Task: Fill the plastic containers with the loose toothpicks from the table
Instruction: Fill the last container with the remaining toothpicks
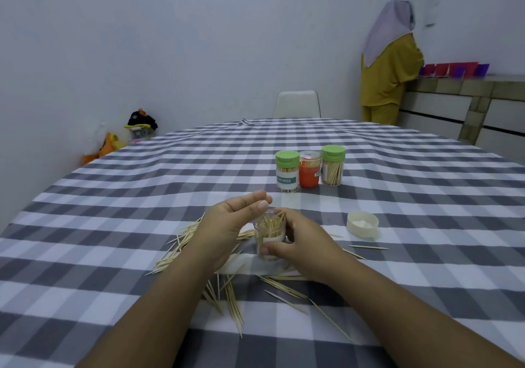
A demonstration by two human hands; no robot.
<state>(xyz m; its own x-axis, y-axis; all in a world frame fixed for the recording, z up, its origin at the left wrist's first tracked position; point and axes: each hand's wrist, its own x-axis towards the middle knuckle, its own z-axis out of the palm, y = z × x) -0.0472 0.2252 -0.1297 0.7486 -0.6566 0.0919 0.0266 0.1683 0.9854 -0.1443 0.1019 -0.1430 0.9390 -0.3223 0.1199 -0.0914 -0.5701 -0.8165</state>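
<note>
A small clear plastic container (269, 232) stands upright on the checked tablecloth, partly filled with toothpicks. My right hand (298, 240) grips its side, thumb across the front. My left hand (230, 223) hovers at the container's open mouth, its fingers straight and close together above the rim; I cannot tell whether a toothpick is between them. Loose toothpicks (227, 296) lie scattered around and beneath both hands. The container's cream lid (362, 224) lies to the right, open side up.
Behind stand three closed, filled containers: a green-lidded one with a label (287, 171), an orange one (309, 169) and another green-lidded one (333, 164). A white chair (297, 103) is at the table's far edge. A person (389, 64) stands at a counter, far right.
</note>
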